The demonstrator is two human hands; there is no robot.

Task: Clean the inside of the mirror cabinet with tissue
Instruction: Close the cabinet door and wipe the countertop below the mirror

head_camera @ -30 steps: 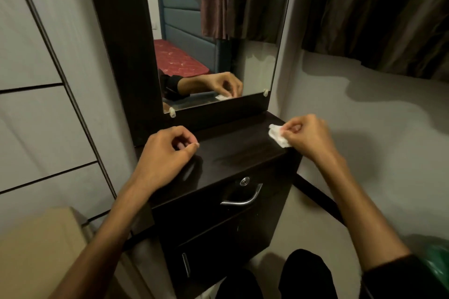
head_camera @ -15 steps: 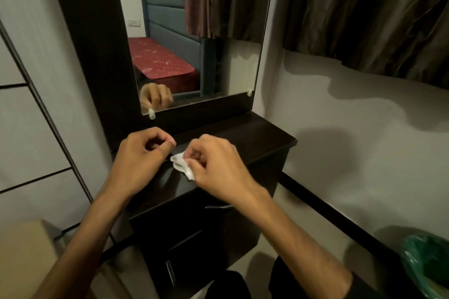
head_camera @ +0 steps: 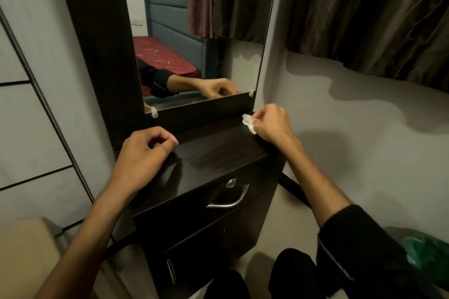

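Dark cabinet top (head_camera: pixel 218 150): right hand (head_camera: pixel 272 126) pinching tissue (head_camera: pixel 249 122), left hand (head_camera: pixel 143 153) curled, empty.

The right hand (head_camera: pixel 269 124) hides most of the tissue (head_camera: pixel 249 123).

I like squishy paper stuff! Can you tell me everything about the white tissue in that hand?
The tissue is a small white wad, crumpled and soft-looking like thin paper. The right hand pinches it between curled fingers, so only its left part sticks out. It sits at the back right corner of the dark cabinet top, just below the mirror's frame. Whether it touches the top cannot be told.
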